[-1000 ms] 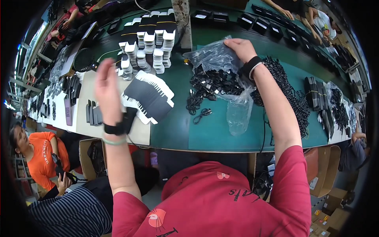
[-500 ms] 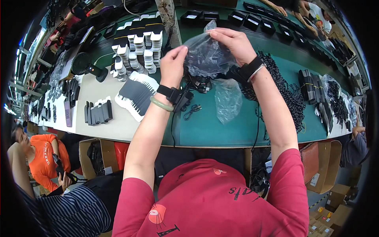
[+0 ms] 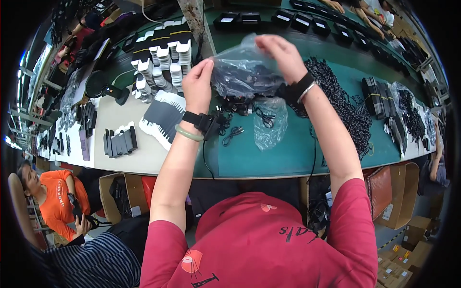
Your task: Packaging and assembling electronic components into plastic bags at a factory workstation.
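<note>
Above the green tabletop (image 3: 235,162), we have both hands on the clear bag (image 3: 247,72): the left hand (image 3: 198,82) pinches its left edge between thumb and fingertips, and the right hand (image 3: 287,58) has its fingers closed on the upper right edge. A second ago the left was swinging well off to the side; now it shares the hold, so the bag hangs stretched between the two. And here's something new: a coiled cable (image 3: 264,117) shows at the smaller bag (image 3: 267,139) lying below, though we can't tell whether it's in it or on it. Through the raised bag we make out dark contents, right over the black cables (image 3: 238,106). Under the table's left side, a cardboard box (image 3: 106,194) holds something dark.
</note>
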Motion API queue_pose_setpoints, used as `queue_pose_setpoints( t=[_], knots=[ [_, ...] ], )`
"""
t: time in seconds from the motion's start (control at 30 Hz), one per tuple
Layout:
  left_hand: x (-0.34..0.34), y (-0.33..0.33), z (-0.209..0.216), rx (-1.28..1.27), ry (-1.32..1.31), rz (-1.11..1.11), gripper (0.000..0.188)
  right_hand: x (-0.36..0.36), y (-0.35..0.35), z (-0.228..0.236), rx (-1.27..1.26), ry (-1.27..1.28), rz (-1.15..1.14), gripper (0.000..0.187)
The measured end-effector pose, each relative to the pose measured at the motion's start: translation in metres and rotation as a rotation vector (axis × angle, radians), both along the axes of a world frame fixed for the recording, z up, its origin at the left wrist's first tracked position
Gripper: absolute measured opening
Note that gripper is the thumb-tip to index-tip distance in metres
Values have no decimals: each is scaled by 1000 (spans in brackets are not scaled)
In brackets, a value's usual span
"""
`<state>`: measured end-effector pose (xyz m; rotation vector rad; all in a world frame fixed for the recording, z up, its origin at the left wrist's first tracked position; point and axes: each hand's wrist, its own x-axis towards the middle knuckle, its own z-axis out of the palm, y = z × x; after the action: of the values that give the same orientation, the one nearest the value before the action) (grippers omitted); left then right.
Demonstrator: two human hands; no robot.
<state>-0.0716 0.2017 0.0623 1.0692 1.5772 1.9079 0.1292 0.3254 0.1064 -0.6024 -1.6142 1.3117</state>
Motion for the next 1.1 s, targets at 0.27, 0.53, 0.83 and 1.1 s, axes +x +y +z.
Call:
queue_pose_setpoints(
  t=[0.27,0.53,0.83,1.1],
  knots=[
    [-12,11,-1,-180,1,-136,29,7,11,-33,45,-708,-10,34],
    [-5,4,32,-21,15,-159,28,11,6,-2,-20,-293,-85,36],
    [-10,-5,18,-83,101,-199,27,9,0,-6,-26,-104,-150,36],
    [4,-31,31,-269,354,-270,38,15,-5,-9,-27,-512,90,33]
  ],
)
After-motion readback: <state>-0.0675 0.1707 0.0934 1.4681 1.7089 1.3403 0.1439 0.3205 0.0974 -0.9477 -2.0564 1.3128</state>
